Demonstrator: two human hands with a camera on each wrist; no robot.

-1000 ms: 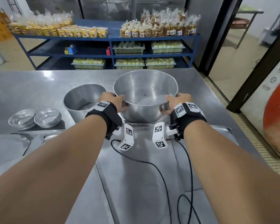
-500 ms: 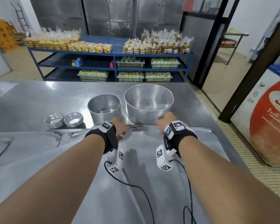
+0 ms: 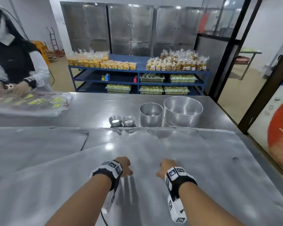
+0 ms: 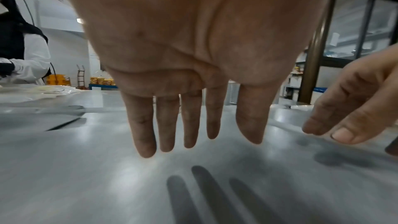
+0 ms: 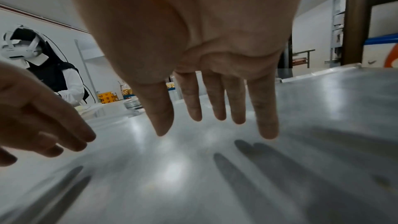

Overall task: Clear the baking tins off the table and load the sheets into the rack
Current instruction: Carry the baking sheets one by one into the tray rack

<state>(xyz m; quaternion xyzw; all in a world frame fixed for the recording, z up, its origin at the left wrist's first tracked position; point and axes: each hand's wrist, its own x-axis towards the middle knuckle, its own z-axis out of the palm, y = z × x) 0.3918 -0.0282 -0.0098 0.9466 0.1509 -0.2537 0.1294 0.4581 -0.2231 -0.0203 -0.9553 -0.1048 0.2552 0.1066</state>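
Observation:
A large round tin [image 3: 183,111] and a smaller round tin [image 3: 151,114] stand side by side on the steel table [image 3: 91,108], just beyond the far edge of a big flat baking sheet [image 3: 211,160]. Two low stacks of small tins [image 3: 115,120] [image 3: 128,120] sit to their left. Another sheet [image 3: 31,144] lies at the left, partly under the big one. My left hand [image 3: 124,166] [image 4: 189,117] and right hand [image 3: 165,168] [image 5: 215,100] hover side by side just above the big sheet, fingers straight, holding nothing, well short of the tins.
Another person [image 3: 15,62] works at the table's far left over clear plastic with yellow labels [image 3: 28,101]. A blue shelf of bagged goods [image 3: 137,74] stands behind the table. A red and white cabinet [image 3: 278,131] is close to the table's right edge.
Both hands have let go of the large tin, which now stands on the table, and have drawn back toward me over the sheet. The view has pulled back and lifted.

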